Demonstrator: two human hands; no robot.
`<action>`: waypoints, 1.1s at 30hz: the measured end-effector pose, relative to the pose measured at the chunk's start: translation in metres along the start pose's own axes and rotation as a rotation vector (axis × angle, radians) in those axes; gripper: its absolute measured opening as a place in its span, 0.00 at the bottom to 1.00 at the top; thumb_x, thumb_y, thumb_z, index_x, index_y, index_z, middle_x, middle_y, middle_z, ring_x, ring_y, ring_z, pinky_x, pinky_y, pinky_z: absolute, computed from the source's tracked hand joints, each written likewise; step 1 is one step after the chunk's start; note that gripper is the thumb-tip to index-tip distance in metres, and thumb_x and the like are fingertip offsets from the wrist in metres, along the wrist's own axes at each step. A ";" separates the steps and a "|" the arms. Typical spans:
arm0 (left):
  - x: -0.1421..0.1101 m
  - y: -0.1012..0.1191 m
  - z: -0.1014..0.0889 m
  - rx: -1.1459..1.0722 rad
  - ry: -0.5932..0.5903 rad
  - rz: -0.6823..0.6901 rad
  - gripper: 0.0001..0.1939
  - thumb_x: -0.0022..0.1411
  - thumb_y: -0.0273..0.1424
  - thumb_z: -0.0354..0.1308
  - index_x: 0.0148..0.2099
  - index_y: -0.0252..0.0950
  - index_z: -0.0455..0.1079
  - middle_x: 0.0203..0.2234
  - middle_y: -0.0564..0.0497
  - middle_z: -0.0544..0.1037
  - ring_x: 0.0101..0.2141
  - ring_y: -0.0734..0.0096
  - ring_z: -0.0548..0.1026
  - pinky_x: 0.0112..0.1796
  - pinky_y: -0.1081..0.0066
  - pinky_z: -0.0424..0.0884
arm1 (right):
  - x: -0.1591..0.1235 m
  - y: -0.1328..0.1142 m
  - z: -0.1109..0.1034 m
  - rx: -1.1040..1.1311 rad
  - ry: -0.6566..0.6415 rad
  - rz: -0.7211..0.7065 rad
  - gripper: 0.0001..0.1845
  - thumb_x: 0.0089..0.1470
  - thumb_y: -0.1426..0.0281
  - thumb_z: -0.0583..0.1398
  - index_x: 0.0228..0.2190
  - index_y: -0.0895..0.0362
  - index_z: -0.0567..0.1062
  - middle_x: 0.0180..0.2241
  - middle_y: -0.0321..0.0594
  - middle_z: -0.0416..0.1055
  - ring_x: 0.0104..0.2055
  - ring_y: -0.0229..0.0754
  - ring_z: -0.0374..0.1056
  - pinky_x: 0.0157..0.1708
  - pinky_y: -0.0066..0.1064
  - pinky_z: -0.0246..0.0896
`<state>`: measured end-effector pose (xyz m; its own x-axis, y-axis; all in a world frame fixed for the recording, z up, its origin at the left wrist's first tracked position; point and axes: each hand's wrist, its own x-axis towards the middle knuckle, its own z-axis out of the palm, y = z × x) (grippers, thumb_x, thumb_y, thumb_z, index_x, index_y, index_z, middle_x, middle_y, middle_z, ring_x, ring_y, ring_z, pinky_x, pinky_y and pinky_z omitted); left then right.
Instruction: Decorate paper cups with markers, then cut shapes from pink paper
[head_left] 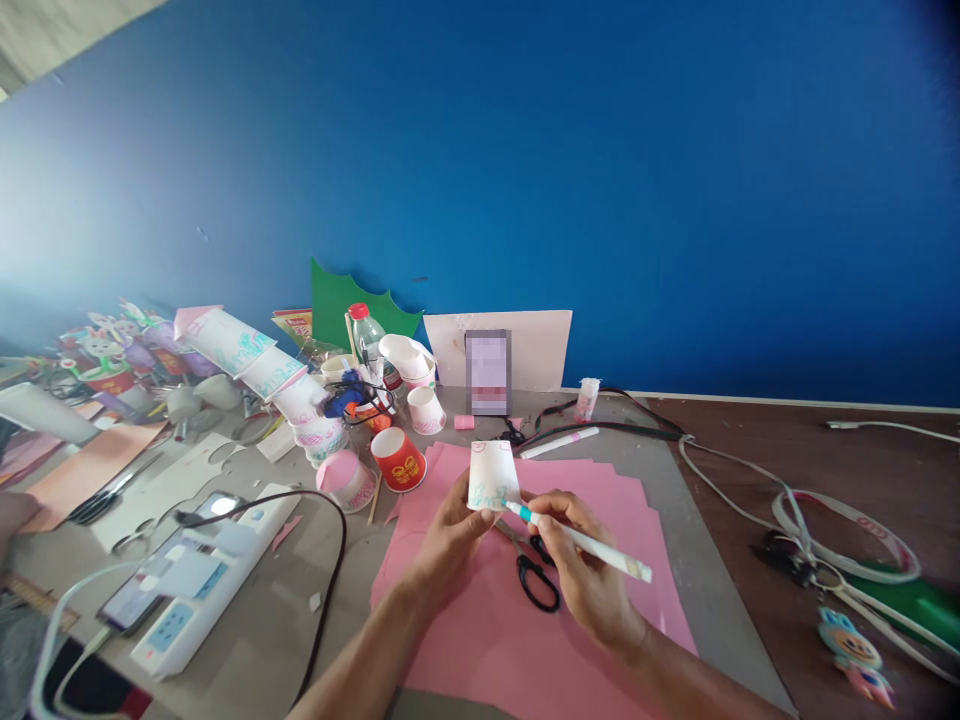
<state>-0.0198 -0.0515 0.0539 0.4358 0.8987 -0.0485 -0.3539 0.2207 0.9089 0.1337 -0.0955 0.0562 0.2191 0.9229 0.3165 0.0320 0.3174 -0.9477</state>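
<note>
A white paper cup (493, 472), turned upside down, is held up in front of me by my left hand (455, 528), its fingers wrapped round the cup's lower side. Pink marks run near its top and green scribbles near its rim. My right hand (581, 560) grips a white marker (611, 556) whose teal tip end meets the cup at the lower right. Black-handled scissors (538, 585) lie below both hands on pink paper (465, 650). Part of the scissors' blades is hidden by my hands.
Left stand a red paper cup (399, 460) and a leaning tower of decorated cups (274, 372). A phone (488, 372) leans at the back. A power strip (202, 590) with a black cable lies front left. A pink-capped marker (560, 442) rests behind the paper; lanyards (847, 535) lie right.
</note>
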 end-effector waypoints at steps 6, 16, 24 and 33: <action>0.000 0.001 0.000 0.011 0.008 -0.003 0.28 0.59 0.35 0.65 0.61 0.38 0.67 0.46 0.44 0.80 0.49 0.56 0.74 0.46 0.66 0.66 | -0.002 0.001 -0.001 -0.020 -0.053 -0.017 0.10 0.61 0.64 0.55 0.30 0.53 0.72 0.23 0.33 0.66 0.22 0.38 0.60 0.22 0.27 0.57; -0.001 0.006 0.005 -0.009 -0.006 -0.015 0.29 0.58 0.36 0.66 0.61 0.40 0.67 0.46 0.46 0.80 0.49 0.56 0.73 0.47 0.66 0.65 | 0.000 0.003 -0.002 -0.036 -0.053 -0.012 0.11 0.60 0.65 0.55 0.28 0.54 0.71 0.22 0.32 0.64 0.21 0.37 0.57 0.21 0.27 0.54; 0.000 0.003 0.003 -0.013 -0.013 -0.006 0.29 0.58 0.35 0.65 0.61 0.41 0.67 0.44 0.46 0.80 0.46 0.57 0.74 0.45 0.66 0.66 | 0.000 0.001 -0.001 0.004 -0.033 0.031 0.10 0.59 0.64 0.56 0.29 0.54 0.72 0.22 0.33 0.65 0.21 0.36 0.57 0.20 0.26 0.54; -0.001 0.003 0.003 0.002 -0.016 -0.001 0.28 0.59 0.36 0.65 0.61 0.40 0.68 0.47 0.46 0.79 0.51 0.53 0.73 0.48 0.64 0.66 | 0.000 0.003 -0.002 -0.020 -0.065 0.027 0.11 0.61 0.63 0.55 0.29 0.54 0.72 0.22 0.32 0.64 0.21 0.37 0.56 0.20 0.26 0.54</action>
<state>-0.0195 -0.0529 0.0580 0.4496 0.8922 -0.0431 -0.3517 0.2211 0.9096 0.1353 -0.0953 0.0532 0.1563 0.9436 0.2918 0.0468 0.2881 -0.9565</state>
